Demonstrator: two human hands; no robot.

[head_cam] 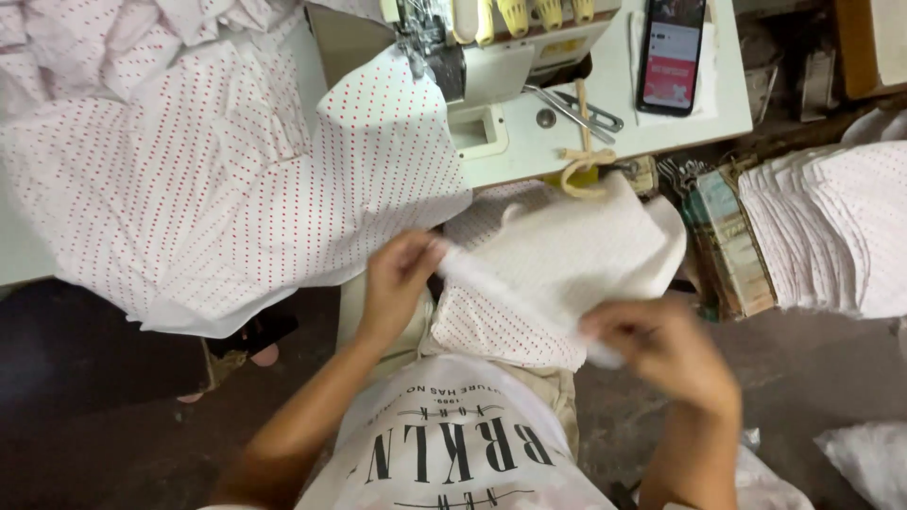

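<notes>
My left hand (399,276) pinches one end of a white fabric piece with small red dots (567,260), held over my lap. My right hand (666,348) grips the other end of the same piece, lower and to the right; it is blurred. More dotted fabric (491,326) lies on my lap under the held piece. A large dotted cloth (236,189) spreads over the sewing table (605,132) to the left, reaching up to the sewing machine (472,47).
A phone (672,52) with a lit screen lies on the table's far right, scissors (576,111) beside the machine. A stack of cut dotted pieces (831,227) sits at the right. Dark floor lies below, with a foot in a sandal (255,345) under the table.
</notes>
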